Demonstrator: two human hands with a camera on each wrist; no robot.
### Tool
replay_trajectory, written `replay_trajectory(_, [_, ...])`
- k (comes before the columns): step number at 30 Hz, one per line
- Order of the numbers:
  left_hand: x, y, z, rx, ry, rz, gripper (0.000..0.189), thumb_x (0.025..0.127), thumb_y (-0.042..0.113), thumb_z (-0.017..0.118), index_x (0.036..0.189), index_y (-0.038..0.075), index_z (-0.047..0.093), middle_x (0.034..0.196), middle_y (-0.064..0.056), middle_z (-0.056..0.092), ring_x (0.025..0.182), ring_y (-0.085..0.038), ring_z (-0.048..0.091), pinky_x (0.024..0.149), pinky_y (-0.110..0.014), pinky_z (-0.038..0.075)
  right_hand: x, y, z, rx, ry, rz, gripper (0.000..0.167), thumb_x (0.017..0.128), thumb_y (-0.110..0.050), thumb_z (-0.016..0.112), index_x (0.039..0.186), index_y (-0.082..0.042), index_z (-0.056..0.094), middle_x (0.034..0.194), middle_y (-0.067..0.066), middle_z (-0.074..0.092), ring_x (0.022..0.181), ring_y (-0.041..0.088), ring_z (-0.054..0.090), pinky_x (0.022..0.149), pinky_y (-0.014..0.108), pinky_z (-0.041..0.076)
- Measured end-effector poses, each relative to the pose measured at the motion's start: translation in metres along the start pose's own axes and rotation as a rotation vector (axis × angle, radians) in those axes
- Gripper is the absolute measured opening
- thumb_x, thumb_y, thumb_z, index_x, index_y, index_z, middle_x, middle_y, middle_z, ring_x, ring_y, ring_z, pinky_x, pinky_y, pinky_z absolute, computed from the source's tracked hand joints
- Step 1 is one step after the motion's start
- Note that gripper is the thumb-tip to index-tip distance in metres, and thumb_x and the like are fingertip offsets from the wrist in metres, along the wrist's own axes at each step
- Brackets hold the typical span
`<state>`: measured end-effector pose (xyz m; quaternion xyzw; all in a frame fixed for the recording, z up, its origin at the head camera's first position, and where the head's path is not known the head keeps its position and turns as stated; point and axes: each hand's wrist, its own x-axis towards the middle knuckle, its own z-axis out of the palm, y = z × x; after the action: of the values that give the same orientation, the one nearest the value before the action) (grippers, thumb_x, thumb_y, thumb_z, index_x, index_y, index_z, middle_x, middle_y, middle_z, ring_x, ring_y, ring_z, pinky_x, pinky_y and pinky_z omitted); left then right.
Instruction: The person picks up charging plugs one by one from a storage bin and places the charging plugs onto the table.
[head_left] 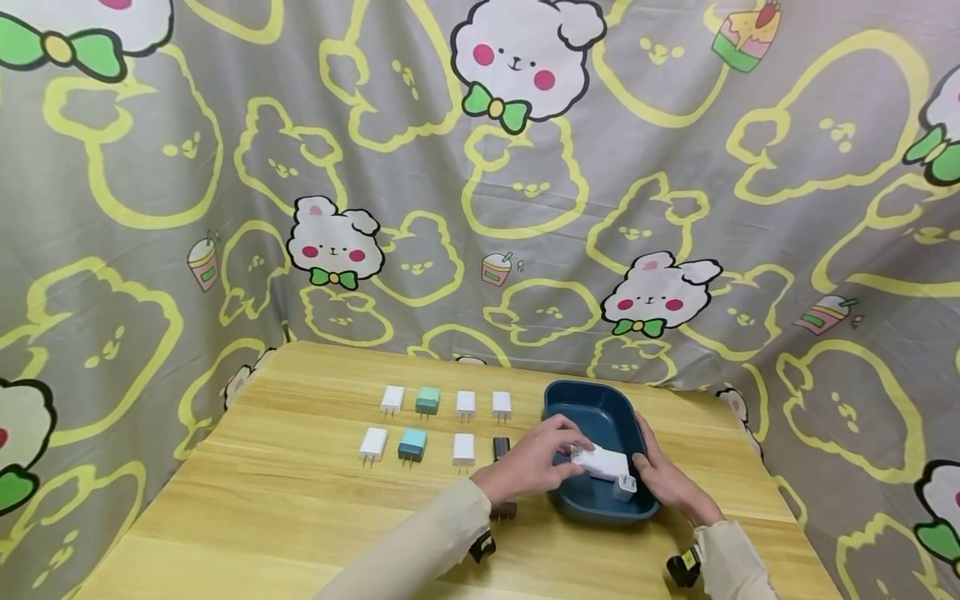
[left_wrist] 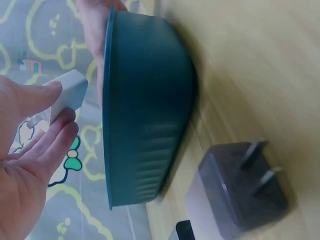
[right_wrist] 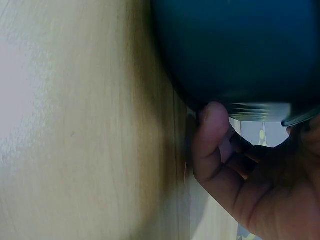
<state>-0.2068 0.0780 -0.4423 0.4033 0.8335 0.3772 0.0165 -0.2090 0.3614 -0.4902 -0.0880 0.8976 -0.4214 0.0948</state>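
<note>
My left hand (head_left: 536, 458) is over the dark blue plastic basin (head_left: 561, 500), pinching a white charger plug (left_wrist: 70, 92) between thumb and fingers. In the head view its fingertips overlap white charger plugs (head_left: 606, 463) at the basin's middle. Another small white plug (head_left: 625, 487) shows its end near the front right of the basin. My right hand (head_left: 670, 482) holds the basin's right side, thumb near the rim. From the right wrist view, the thumb of that hand (right_wrist: 250, 185) lies against the outer wall (right_wrist: 230, 55), and the other fingers are partly hidden.
Left of the basin, charger plugs lie in two rows: several white ones (head_left: 372, 444), a green one (head_left: 427, 401), a teal one (head_left: 412, 445) and a black one (head_left: 501, 447). A dark plug (left_wrist: 240, 192) lies close under my left forearm. A patterned curtain (head_left: 420, 183) borders the wooden table (head_left: 247, 500).
</note>
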Motion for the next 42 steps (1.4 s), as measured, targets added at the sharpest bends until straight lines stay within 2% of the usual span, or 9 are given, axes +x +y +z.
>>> replay_trajectory(7, [-0.024,0.001,-0.01,0.005,0.133,0.002,0.025,0.094,0.02,0.073,0.119,0.016,0.073,0.116,-0.001,0.063,0.095,-0.014,0.065,0.08,-0.015,0.051,0.0,0.004,0.001,0.004,0.001,-0.013,0.071,0.107,-0.002,0.032,0.162,-0.009,-0.012,0.166,0.032,-0.009,0.151,0.058,0.0,0.117,0.074,0.007])
replay_trajectory(12, [-0.04,0.001,-0.016,0.057,0.237,0.011,0.024,0.091,0.02,0.076,0.115,0.015,0.073,0.108,-0.001,0.063,0.092,-0.011,0.062,0.081,-0.017,0.05,0.0,0.004,-0.001,0.0,0.001,-0.013,0.072,0.107,-0.003,0.033,0.162,-0.011,-0.012,0.166,0.033,-0.008,0.15,0.059,0.0,0.117,0.075,0.007])
replay_trajectory(15, [-0.048,-0.001,-0.019,0.106,0.275,0.0,0.024,0.09,0.022,0.077,0.114,0.016,0.073,0.104,0.0,0.062,0.089,-0.008,0.059,0.076,-0.017,0.047,0.001,0.004,-0.003,-0.004,0.001,-0.013,0.071,0.107,-0.004,0.033,0.162,-0.011,-0.012,0.167,0.032,-0.008,0.151,0.058,0.0,0.117,0.074,0.007])
replay_trajectory(19, [-0.059,-0.004,-0.02,0.131,0.315,-0.052,0.024,0.089,0.022,0.079,0.111,0.016,0.073,0.102,0.0,0.062,0.088,-0.012,0.063,0.07,-0.016,0.043,0.001,0.004,-0.003,0.0,0.001,-0.017,0.071,0.107,-0.003,0.033,0.162,-0.009,-0.012,0.166,0.032,-0.008,0.151,0.058,0.0,0.116,0.075,0.007])
replay_trajectory(22, [-0.068,-0.007,-0.019,0.158,0.359,-0.087,0.025,0.086,0.022,0.081,0.109,0.015,0.074,0.102,0.0,0.064,0.089,-0.016,0.067,0.071,-0.016,0.045,0.0,0.004,-0.002,0.0,0.0,-0.014,0.071,0.107,-0.003,0.032,0.162,-0.009,-0.012,0.166,0.032,-0.008,0.151,0.058,0.0,0.117,0.075,0.007])
replay_trajectory(29, [-0.086,-0.015,-0.017,0.278,0.492,-0.156,0.025,0.079,0.024,0.086,0.1,0.018,0.074,0.092,0.004,0.063,0.081,-0.008,0.054,0.072,-0.021,0.045,0.0,0.005,0.0,-0.002,-0.002,-0.015,0.071,0.107,-0.004,0.032,0.162,-0.011,-0.013,0.166,0.032,-0.009,0.151,0.058,0.0,0.117,0.075,0.006])
replay_trajectory(32, [-0.094,-0.016,-0.015,0.318,0.541,-0.205,0.025,0.077,0.025,0.087,0.097,0.019,0.073,0.089,0.005,0.061,0.083,-0.008,0.054,0.075,-0.024,0.045,0.0,0.006,0.0,-0.003,-0.004,-0.016,0.071,0.107,-0.004,0.032,0.162,-0.011,-0.013,0.166,0.032,-0.009,0.151,0.058,-0.001,0.116,0.075,0.005])
replay_trajectory(36, [-0.102,-0.016,-0.011,0.342,0.586,-0.261,0.025,0.076,0.025,0.087,0.095,0.018,0.072,0.086,0.005,0.058,0.083,-0.008,0.052,0.075,-0.025,0.044,0.0,0.008,-0.001,-0.006,-0.007,-0.013,0.071,0.107,-0.004,0.032,0.162,-0.01,-0.013,0.166,0.032,-0.009,0.151,0.059,-0.001,0.116,0.076,0.006])
replay_trajectory(42, [-0.109,-0.017,-0.007,0.375,0.621,-0.301,0.025,0.076,0.025,0.087,0.092,0.017,0.071,0.083,0.004,0.057,0.083,-0.009,0.051,0.078,-0.029,0.044,0.001,0.007,-0.001,0.005,-0.008,-0.008,0.073,0.107,-0.005,0.034,0.162,-0.011,-0.013,0.167,0.032,-0.009,0.151,0.059,-0.001,0.116,0.076,0.006])
